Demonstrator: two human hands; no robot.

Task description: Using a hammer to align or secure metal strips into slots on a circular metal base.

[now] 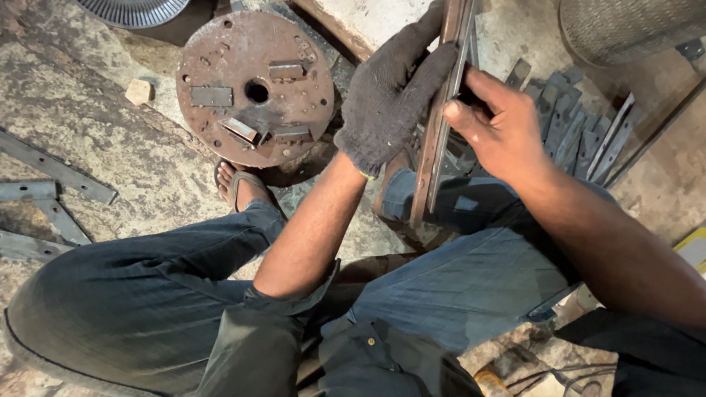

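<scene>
A long rusty metal bar [434, 154] stands nearly upright between my knees, its lower end near my right thigh. My left hand [390, 95], in a dark knitted glove, wraps around the bar's left side near the top. On the bar's right side my bare right hand [500, 125] grips it, thumb pressed against the edge. Both hands hold the bar at about the same height.
A rusty round steel disc [254, 88] with small welded blocks and a centre hole lies on the floor ahead. Flat grey metal strips [581, 132] are piled at the right, more strips [51, 191] at the left. My sandalled foot [239, 184] rests below the disc.
</scene>
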